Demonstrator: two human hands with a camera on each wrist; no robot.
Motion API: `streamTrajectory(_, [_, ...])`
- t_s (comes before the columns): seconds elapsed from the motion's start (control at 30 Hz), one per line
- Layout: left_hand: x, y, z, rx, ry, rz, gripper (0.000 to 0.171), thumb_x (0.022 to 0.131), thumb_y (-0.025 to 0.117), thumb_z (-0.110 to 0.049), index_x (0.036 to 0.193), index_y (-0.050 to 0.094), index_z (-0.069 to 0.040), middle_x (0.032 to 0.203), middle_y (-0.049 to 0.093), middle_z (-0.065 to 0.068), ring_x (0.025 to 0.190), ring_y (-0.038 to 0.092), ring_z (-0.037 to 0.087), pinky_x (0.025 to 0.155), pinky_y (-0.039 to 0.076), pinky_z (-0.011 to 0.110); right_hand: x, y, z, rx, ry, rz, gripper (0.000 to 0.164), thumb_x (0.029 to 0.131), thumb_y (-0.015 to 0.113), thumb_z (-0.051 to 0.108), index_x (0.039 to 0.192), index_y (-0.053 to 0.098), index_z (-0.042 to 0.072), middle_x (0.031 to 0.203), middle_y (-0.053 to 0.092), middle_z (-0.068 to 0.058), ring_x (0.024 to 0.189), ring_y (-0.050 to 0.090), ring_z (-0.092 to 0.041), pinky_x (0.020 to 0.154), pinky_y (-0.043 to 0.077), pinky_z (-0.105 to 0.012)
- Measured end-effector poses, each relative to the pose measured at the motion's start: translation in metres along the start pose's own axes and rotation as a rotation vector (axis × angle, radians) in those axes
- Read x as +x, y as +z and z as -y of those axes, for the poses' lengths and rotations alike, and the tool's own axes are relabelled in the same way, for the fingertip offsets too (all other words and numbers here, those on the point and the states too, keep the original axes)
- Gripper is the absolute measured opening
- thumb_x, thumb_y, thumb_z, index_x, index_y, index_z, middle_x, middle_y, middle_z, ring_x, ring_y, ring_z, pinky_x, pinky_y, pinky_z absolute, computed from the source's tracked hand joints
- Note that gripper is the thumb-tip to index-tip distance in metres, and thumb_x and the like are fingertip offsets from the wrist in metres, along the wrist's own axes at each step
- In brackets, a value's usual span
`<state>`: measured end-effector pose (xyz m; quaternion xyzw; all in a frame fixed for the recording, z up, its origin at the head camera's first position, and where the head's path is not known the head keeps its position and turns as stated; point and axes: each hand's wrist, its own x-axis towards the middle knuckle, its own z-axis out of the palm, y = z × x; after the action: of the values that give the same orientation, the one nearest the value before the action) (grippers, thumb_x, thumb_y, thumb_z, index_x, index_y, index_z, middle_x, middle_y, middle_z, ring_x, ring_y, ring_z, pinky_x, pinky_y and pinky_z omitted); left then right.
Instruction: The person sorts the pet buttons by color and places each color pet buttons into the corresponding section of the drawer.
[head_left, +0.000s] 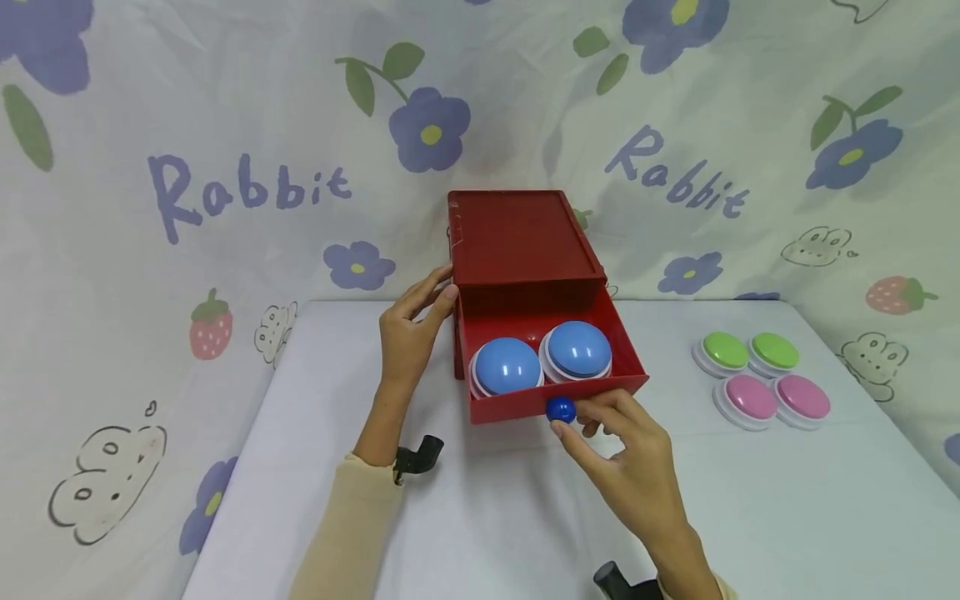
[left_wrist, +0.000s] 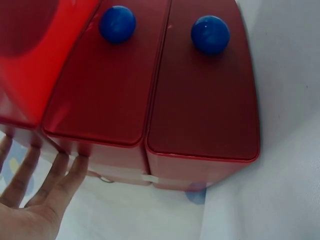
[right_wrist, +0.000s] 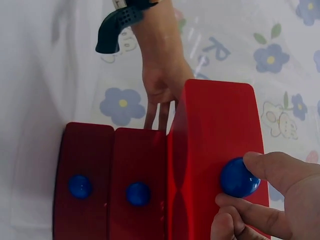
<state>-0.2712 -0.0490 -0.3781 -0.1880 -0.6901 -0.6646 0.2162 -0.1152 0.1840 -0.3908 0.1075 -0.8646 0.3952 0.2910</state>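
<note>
A red drawer cabinet (head_left: 525, 237) stands at the back of the table, its top drawer (head_left: 510, 408) pulled out. Two blue domed discs with white bases lie side by side inside it, the left disc (head_left: 507, 366) and the right disc (head_left: 579, 349). My right hand (head_left: 630, 462) pinches the round blue knob (right_wrist: 239, 177) on this drawer's front between thumb and fingers. Against the cabinet's left side, my left hand (head_left: 411, 337) rests its extended fingers. Two lower drawers, each with a blue knob (left_wrist: 210, 35), are pushed in, as the left wrist view shows.
On the right of the white table (head_left: 750, 492) sit two green-topped discs (head_left: 725, 350) and two pink-topped discs (head_left: 752, 397), all with white bases. A patterned cloth (head_left: 255, 100) hangs close behind the cabinet.
</note>
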Motion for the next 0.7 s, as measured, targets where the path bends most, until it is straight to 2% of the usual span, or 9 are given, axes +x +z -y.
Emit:
streamTrajectory(0.2, [0.000,0.000,0.000,0.006,-0.001,0.001,0.036,0.097,0.067,-0.008,0.132,0.065,-0.003,0.130,0.066,0.011,0.109,0.068,0.022,0.083,0.058,0.027,0.007,0.003,-0.001,0.030,-0.008,-0.002,0.026,0.075,0.089,0.008,0.098,0.077,0.009,0.094,0.062,0.009,0.082,0.059,-0.009,0.065,0.057,-0.021])
streamTrajectory(0.43, [-0.002,-0.003,0.002,0.002,-0.012,0.000,0.036,0.096,0.068,-0.009,0.132,0.065,-0.003,0.130,0.066,0.009,0.109,0.068,0.022,0.083,0.058,0.028,0.015,0.011,-0.004,0.032,-0.011,-0.015,0.024,0.076,0.089,0.012,0.097,0.077,0.009,0.093,0.062,0.008,0.081,0.058,-0.007,0.066,0.058,-0.023])
streamTrajectory(0.7, [0.000,-0.001,-0.001,0.011,-0.019,0.012,0.037,0.097,0.067,-0.011,0.133,0.065,-0.005,0.131,0.065,0.008,0.111,0.067,0.021,0.084,0.058,0.029,0.025,0.015,-0.009,0.040,-0.038,-0.032,0.027,0.075,0.089,0.006,0.098,0.076,0.006,0.094,0.062,0.003,0.082,0.057,-0.011,0.069,0.050,-0.013])
